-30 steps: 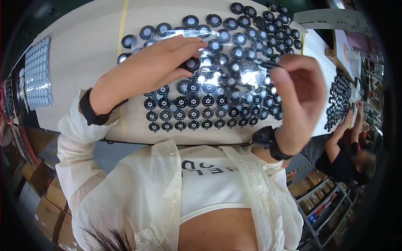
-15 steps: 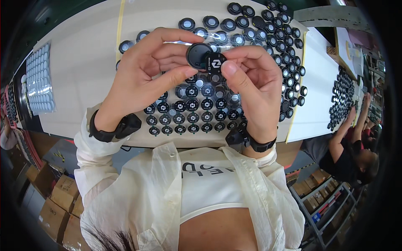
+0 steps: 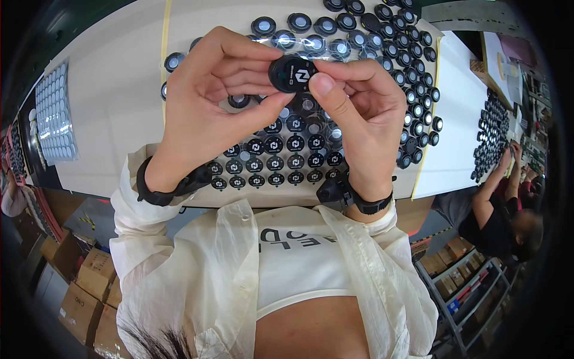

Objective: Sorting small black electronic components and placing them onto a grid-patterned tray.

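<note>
A: Logging hand state. Both hands are raised over the white table (image 3: 119,107), meeting at about 12 o'clock in the head view. The left hand (image 3: 206,113) and the right hand (image 3: 365,119) are both clamping one black round disc (image 3: 293,73) between thumbs and fingertips.

B: Why that grip, in your judgement?

A: The disc is being pinched at its rim from both sides, printed face turned up toward the camera. That is probably keeping the face unobstructed for inspection or for working something at its edge; I cannot tell which.

B: Position of the disc relative to the hands?

A: It is sitting between them, at 2 o'clock of the left palm and 10 o'clock of the right palm, held clear above the rows of discs (image 3: 281,161) lying on the table.

B: Anything else?

A: Grey parts are lying on a sheet (image 3: 54,116) at 9 o'clock. Another person (image 3: 496,215) is working at 3 o'clock.
</note>
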The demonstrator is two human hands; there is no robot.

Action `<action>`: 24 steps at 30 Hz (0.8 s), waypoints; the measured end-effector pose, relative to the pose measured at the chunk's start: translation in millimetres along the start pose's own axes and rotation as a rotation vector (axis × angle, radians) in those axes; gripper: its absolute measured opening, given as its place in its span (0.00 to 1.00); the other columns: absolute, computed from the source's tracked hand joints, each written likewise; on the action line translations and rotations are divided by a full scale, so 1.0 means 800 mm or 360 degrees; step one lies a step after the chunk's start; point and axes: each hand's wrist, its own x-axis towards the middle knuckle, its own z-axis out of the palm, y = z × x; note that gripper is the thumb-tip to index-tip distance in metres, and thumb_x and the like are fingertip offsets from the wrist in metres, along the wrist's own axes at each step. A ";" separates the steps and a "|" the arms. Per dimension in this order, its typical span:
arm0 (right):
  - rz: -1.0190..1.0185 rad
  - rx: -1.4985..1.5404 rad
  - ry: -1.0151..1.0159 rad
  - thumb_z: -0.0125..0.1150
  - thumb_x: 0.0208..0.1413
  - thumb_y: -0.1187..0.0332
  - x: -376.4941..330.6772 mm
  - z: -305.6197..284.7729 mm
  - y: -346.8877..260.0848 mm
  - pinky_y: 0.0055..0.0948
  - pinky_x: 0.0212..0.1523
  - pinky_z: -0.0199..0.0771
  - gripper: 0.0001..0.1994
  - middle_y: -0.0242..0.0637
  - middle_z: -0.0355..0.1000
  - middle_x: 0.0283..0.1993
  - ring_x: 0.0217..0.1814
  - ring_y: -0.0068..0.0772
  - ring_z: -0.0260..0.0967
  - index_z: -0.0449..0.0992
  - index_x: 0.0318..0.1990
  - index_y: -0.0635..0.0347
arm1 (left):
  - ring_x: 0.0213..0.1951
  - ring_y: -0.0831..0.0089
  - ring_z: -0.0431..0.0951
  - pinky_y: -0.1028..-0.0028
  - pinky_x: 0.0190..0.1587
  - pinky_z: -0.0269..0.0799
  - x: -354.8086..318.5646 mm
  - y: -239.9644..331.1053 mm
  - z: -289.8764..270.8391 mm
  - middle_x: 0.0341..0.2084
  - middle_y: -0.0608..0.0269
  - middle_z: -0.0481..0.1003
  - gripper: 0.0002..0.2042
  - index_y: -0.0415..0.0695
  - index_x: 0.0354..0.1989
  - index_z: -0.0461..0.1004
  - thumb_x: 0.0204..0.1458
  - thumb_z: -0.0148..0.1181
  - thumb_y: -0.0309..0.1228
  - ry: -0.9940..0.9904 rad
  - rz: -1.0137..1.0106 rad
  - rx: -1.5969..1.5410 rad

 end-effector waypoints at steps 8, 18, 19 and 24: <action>-0.0052 -0.0116 -0.0013 0.69 0.53 0.77 0.002 -0.003 0.005 0.09 0.26 0.58 0.08 0.26 0.73 0.27 0.25 0.06 0.61 0.80 0.40 0.68 | 0.42 0.68 0.82 0.74 0.46 0.81 -0.002 0.001 0.007 0.39 0.48 0.79 0.20 0.30 0.47 0.69 0.44 0.68 0.13 0.0094 0.0002 0.0069; -0.0054 -0.0099 -0.0001 0.70 0.53 0.77 0.004 -0.004 0.007 0.10 0.23 0.51 0.08 0.21 0.69 0.24 0.23 0.05 0.55 0.81 0.40 0.67 | 0.43 0.68 0.82 0.74 0.47 0.81 -0.001 0.002 0.010 0.39 0.48 0.79 0.20 0.29 0.47 0.69 0.44 0.68 0.13 0.0105 -0.0009 0.0075; -0.0065 -0.0115 -0.0004 0.70 0.52 0.77 0.004 -0.004 0.008 0.10 0.23 0.50 0.08 0.21 0.69 0.23 0.22 0.05 0.54 0.81 0.40 0.67 | 0.43 0.68 0.82 0.74 0.47 0.81 -0.002 0.003 0.010 0.39 0.48 0.79 0.20 0.29 0.47 0.69 0.44 0.68 0.13 0.0109 -0.0010 0.0086; -0.0078 -0.0171 -0.0008 0.70 0.52 0.76 0.006 -0.005 0.010 0.11 0.22 0.48 0.08 0.20 0.68 0.22 0.22 0.05 0.53 0.82 0.40 0.66 | 0.42 0.69 0.82 0.74 0.47 0.81 -0.003 0.002 0.011 0.39 0.49 0.79 0.20 0.29 0.47 0.70 0.44 0.68 0.13 0.0125 -0.0023 0.0117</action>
